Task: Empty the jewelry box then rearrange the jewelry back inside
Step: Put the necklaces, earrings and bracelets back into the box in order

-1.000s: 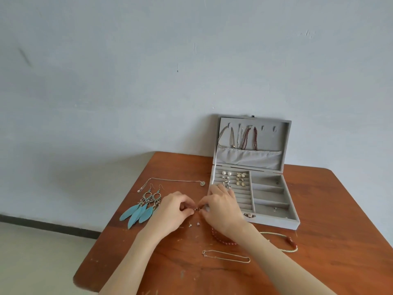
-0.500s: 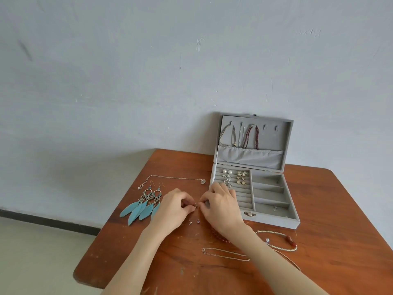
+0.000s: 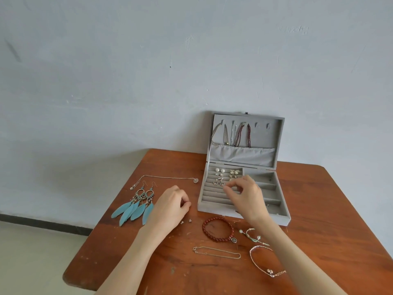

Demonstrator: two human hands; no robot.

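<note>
The right hand [image 3: 244, 199] hovers over the ring rolls of the open jewelry box [image 3: 242, 192], fingertips pinched, probably on a small stud I cannot see. The left hand [image 3: 172, 207] rests curled just left of the box; two stud earrings [image 3: 186, 221] lie near it, the red bead bracelet [image 3: 218, 229] before the box.
</note>
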